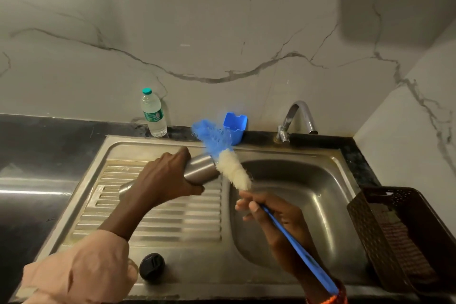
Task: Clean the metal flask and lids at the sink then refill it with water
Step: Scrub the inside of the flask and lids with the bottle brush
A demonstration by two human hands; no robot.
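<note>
— Left hand [167, 180] first: what is it doing?

— Its fingers are wrapped round the metal flask [199, 168], which lies tilted over the ribbed drainboard [153, 214], mouth pointing right toward the basin [296, 205].

— And the right hand [269, 212]?

— It pinches the blue handle of a bottle brush [232, 170] just below the bristles. The handle runs near and right, down past the wrist. The bristle head, white nearer the hand and blue at the far tip, crosses just in front of the flask's mouth; the blue part is blurred.

— Is the brush inside the flask?

— No, the bristles show outside it, beside the opening.

— Any lids?

— One black lid [151, 266] sits on the near rim of the sink, just right of the left sleeve.

— What else stands around?

— At the far edge, a plastic water bottle [153, 113] with a green cap on the left, a blue cup [235, 127] in the middle, and the tap [296, 118] to the right. A dark basket [404, 237] rests on the right counter.
</note>
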